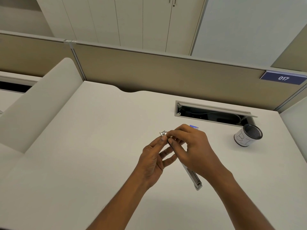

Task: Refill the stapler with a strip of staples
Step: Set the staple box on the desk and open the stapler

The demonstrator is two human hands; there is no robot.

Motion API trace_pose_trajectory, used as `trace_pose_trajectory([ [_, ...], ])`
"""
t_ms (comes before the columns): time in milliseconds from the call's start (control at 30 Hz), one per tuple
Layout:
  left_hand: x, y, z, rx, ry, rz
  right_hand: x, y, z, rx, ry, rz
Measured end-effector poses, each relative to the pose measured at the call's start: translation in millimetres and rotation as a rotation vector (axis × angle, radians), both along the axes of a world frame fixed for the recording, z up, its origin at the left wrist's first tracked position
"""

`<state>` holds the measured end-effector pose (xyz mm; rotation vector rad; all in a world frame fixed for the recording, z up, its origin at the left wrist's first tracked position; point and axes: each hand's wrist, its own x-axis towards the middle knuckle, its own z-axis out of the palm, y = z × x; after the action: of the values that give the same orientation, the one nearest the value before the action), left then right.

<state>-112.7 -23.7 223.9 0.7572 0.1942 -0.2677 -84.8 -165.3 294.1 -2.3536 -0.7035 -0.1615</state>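
A long, thin metal stapler (193, 177) is held above the white desk, running from upper left to lower right. My left hand (154, 161) pinches its upper end between thumb and fingertips. My right hand (194, 146) comes over the top and grips the same upper part, its fingertips meeting the left hand's near a small silver piece (163, 133) that sticks out at the tip. Whether that piece is the staple strip or part of the stapler is unclear. A small blue staple box (194, 126) lies on the desk, mostly hidden behind my right hand.
A mesh pen cup (248, 134) with a white paper label stands at the right. Behind it an open cable tray (211, 113) is cut into the desk (83, 146). A beige partition (149, 72) with a blue "017" sign (283, 78) closes the back; a white divider (41, 103) rises at left.
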Motion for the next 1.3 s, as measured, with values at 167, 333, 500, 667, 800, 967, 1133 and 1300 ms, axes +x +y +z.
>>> trace_pose_trajectory([
  [167, 2, 4, -1, 0.03, -0.005, -0.013, 3, 0, 5, -0.026, 0.021, 0.053],
  [333, 2, 5, -1, 0.069, -0.007, -0.018, 4, 2, 6, -0.02, 0.035, 0.056],
  [500, 3, 5, 1, 0.099, -0.008, -0.014, 2, 2, 3, -0.007, 0.027, 0.03],
  [667, 3, 5, 2, 0.077, 0.031, 0.005, 2, -1, -1, 0.013, 0.031, 0.002],
  [800, 5, 5, 1, 0.075, 0.085, 0.038, -4, -2, -4, 0.079, -0.032, -0.055],
  [967, 9, 9, 3, 0.06, 0.097, 0.07, -13, -3, -9, 0.175, -0.091, -0.099],
  [1133, 13, 13, 6, 0.002, 0.102, 0.09, -22, -7, -16, 0.271, -0.154, -0.112],
  [1300, 14, 12, 7, 0.021, 0.09, 0.079, -31, -11, -25, 0.328, -0.2, -0.131],
])
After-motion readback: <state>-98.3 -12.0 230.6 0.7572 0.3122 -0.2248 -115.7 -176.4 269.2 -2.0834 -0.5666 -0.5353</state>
